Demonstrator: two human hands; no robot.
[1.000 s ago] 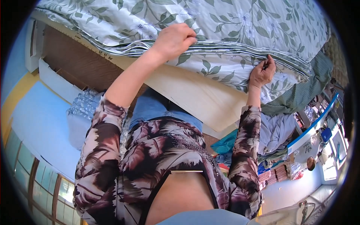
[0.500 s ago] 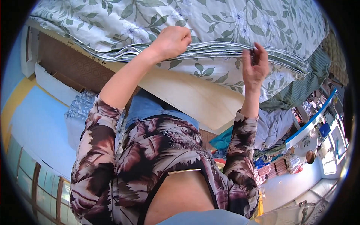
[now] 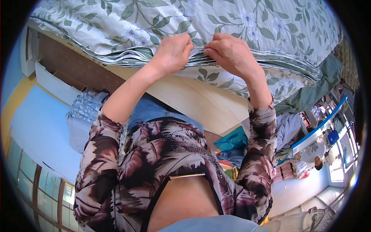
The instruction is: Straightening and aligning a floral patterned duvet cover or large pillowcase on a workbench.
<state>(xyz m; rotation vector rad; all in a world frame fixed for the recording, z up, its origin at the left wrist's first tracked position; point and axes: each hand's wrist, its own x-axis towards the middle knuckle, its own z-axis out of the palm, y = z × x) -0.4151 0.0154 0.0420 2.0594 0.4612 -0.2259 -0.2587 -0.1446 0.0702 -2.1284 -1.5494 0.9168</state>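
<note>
A thick stack of flowered cloth (image 3: 247,23), white with green leaves and pale blue blooms, lies on a pale wooden table (image 3: 201,100). It reaches from the table's left end to its right end, leaving a bare piece of wood along the near edge, before the person's jeans (image 3: 158,110). The many layers of the stack show as a band of narrow green and white folds on the side toward the person.

Both hands are at this band, near its middle, with a short gap between them. The left hand (image 3: 172,53) has its fingers curled in and its thumb against them; its fingertips are hidden, so I cannot tell whether cloth is caught in them. The right hand (image 3: 232,55), bent toward the left one, pinches a cloth edge between thumb and forefinger.

At the table's right end, a dark green striped cloth (image 3: 311,92) sits crumpled against the stack. Beyond the near edge, toward the right, lie a teal cloth (image 3: 232,140) and a rumpled pale grey cloth (image 3: 288,129). A blue patterned bundle (image 3: 87,106) stands to the left, well apart from the hands.
</note>
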